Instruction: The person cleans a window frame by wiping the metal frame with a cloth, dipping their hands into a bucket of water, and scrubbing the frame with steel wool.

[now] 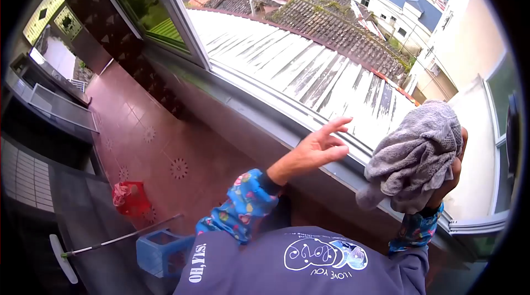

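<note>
A bunched grey cloth [417,154] is held up at the right, in front of the open window. Behind its right edge shows my right hand [455,171], with the fingers wrapped round the cloth and partly hidden by it. My left hand [314,151] hovers over the window sill [287,137], its fingers apart and nothing in them. Patterned blue sleeves cover both forearms.
A green-tinted window pane [149,8] stands at the upper left; outside lies a corrugated roof [298,68]. On the tiled floor [160,135] are a blue stool [160,253], a red stool [135,198] with a cloth on it and a long-handled squeegee [63,259].
</note>
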The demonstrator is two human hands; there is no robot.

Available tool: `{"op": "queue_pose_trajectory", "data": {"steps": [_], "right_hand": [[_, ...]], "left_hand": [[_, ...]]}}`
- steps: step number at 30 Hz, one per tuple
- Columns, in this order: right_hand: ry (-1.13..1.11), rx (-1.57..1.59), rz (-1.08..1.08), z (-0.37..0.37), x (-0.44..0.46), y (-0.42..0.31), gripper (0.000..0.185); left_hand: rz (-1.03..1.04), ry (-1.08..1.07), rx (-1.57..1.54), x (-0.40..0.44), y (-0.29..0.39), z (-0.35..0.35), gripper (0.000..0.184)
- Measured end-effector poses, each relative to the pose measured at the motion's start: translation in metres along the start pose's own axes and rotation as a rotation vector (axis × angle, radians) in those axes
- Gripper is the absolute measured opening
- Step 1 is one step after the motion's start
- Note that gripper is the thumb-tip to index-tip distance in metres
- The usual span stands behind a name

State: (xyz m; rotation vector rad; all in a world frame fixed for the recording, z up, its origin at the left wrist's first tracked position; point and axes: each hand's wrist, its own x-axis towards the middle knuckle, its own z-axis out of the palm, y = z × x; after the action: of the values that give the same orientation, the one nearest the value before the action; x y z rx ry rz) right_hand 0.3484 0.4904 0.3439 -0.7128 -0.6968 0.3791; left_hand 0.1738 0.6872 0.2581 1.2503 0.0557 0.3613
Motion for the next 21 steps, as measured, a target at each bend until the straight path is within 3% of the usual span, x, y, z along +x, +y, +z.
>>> {"op": "queue_pose_trajectory", "data": {"steps": [2, 6, 9, 12, 13, 17, 19, 21], "right_hand": [[-0.264, -0.152, 0.055, 0.004, 0.031, 0.014, 0.049], [-0.581, -0.626, 0.072, 0.007, 0.073, 0.03, 0.037], [-0.655, -0.807, -0.003, 0.002, 0.091, 0.036, 0.048], [-0.583, -0.896, 0.101, -0.016, 0.102, 0.053, 0.048], [-0.543, -0.801, 0.174, -0.009, 0.105, 0.062, 0.048], [-0.695, -0.613, -0.017, 0.028, 0.133, 0.101, 0.047], [-0.728, -0.403, 0.02, 0.05, 0.142, 0.116, 0.045], [-0.739, -0.247, 0.224, 0.068, 0.15, 0.131, 0.039]], "left_hand": [[-0.005, -0.141, -0.119, 0.026, -0.008, 0.006, 0.061], [0.127, 0.144, -0.376, 0.075, -0.018, -0.041, 0.031], [0.26, 0.342, -0.229, 0.074, 0.016, -0.081, 0.029], [0.428, 0.472, 0.056, 0.071, 0.054, -0.1, 0.029], [0.452, 0.522, 0.132, 0.072, 0.071, -0.104, 0.029], [0.671, 0.673, 0.395, 0.08, 0.134, -0.124, 0.027], [0.777, 0.75, 0.549, 0.081, 0.165, -0.134, 0.026], [0.855, 0.838, 0.675, 0.08, 0.184, -0.137, 0.025]]}}
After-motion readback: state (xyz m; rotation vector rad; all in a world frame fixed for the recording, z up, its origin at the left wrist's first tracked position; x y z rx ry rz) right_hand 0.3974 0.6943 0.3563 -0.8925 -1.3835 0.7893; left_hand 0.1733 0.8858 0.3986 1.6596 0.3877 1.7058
